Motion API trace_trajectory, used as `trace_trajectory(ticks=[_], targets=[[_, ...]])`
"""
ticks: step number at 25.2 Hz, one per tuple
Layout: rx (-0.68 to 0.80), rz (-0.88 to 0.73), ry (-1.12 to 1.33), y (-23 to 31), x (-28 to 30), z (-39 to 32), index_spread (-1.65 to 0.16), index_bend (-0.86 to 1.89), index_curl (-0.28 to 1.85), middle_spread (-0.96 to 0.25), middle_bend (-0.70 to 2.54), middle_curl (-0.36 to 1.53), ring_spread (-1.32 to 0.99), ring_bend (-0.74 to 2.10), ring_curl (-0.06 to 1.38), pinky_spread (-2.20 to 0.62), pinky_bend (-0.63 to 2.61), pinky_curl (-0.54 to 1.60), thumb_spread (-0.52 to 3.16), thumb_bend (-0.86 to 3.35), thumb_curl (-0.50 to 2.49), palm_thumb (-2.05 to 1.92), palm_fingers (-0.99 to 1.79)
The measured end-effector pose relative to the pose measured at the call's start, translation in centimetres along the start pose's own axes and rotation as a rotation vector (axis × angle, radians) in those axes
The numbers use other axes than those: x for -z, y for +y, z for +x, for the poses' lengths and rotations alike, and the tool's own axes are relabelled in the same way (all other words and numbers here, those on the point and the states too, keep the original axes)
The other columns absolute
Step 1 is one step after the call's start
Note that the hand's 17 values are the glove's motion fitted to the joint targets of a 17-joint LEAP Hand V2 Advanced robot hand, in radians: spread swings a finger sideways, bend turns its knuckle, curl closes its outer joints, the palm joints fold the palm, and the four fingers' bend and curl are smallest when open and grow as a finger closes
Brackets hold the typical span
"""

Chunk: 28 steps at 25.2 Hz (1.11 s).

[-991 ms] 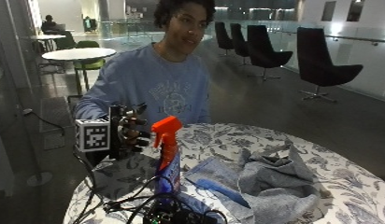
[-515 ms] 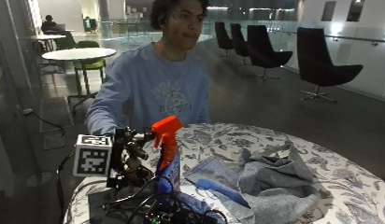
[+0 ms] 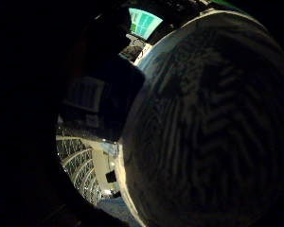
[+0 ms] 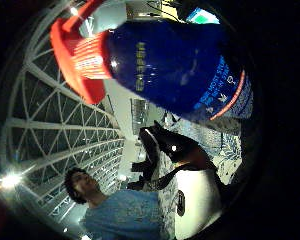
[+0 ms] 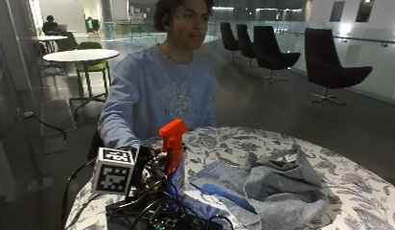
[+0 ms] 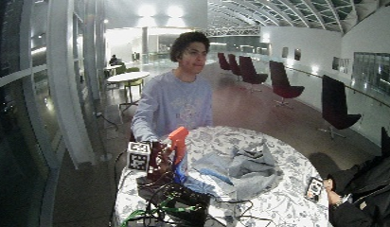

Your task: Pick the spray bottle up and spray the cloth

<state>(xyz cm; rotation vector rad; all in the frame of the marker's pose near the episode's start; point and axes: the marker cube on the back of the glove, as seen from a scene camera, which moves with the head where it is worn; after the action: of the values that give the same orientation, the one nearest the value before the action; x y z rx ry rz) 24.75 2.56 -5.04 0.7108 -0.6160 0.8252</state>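
Note:
A spray bottle (image 5: 174,143) with an orange-red trigger head and a blue body stands upright near the table's left front edge, also in the wide outside view (image 6: 178,142). The gloved right hand (image 5: 153,167) is low beside the bottle's body, on the side away from the cloth. In the thumb side palm view the bottle (image 4: 180,65) fills much of the picture, and the black thumb (image 4: 172,150) lies stretched out close to it without wrapping it. A crumpled grey-blue cloth (image 5: 280,187) lies on the table to the bottle's right.
The round table has a floral tablecloth (image 5: 363,191), which shows close to the palm (image 3: 213,118). A heap of black cables and electronics (image 5: 159,215) sits at the front edge below the hand. A phone (image 6: 314,188) lies near the far right edge.
The gloved hand has come down and moved in toward the bottle's body. The bottle and cloth have stayed in place.

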Motion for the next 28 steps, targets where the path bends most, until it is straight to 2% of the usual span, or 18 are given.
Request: trace_trajectory(ticks=[6,11,17,23,28], targets=[[0.046,0.083,0.055,-1.2,-1.6,0.1,-0.39,0.04,0.19,-0.01,0.26,0.37,0.05,0.34,0.31,0.25,0.38,0.34,0.96,-0.01,0.31,0.61,0.36],[0.250,0.190,0.108,-3.4,-1.7,-0.3,-0.36,0.06,0.17,-0.02,0.30,0.38,0.05,0.48,0.34,0.27,0.35,0.33,0.97,0.08,0.39,0.80,0.50],[0.136,0.159,0.070,-1.9,-1.8,0.2,-0.30,0.05,0.15,-0.03,0.31,0.39,0.04,0.60,0.38,0.29,0.38,0.34,1.01,0.13,0.46,0.91,0.60],[0.143,0.126,-0.041,-1.5,-2.3,-0.7,-0.29,0.11,0.16,-0.04,0.29,0.40,0.01,0.66,0.40,0.29,0.36,0.34,1.02,0.16,0.52,0.97,0.71],[0.191,-0.008,-0.105,-0.4,-3.0,-3.2,-0.29,0.11,0.18,-0.05,0.27,0.40,-0.01,0.68,0.41,0.27,0.38,0.35,0.96,0.11,0.55,0.94,0.80]])
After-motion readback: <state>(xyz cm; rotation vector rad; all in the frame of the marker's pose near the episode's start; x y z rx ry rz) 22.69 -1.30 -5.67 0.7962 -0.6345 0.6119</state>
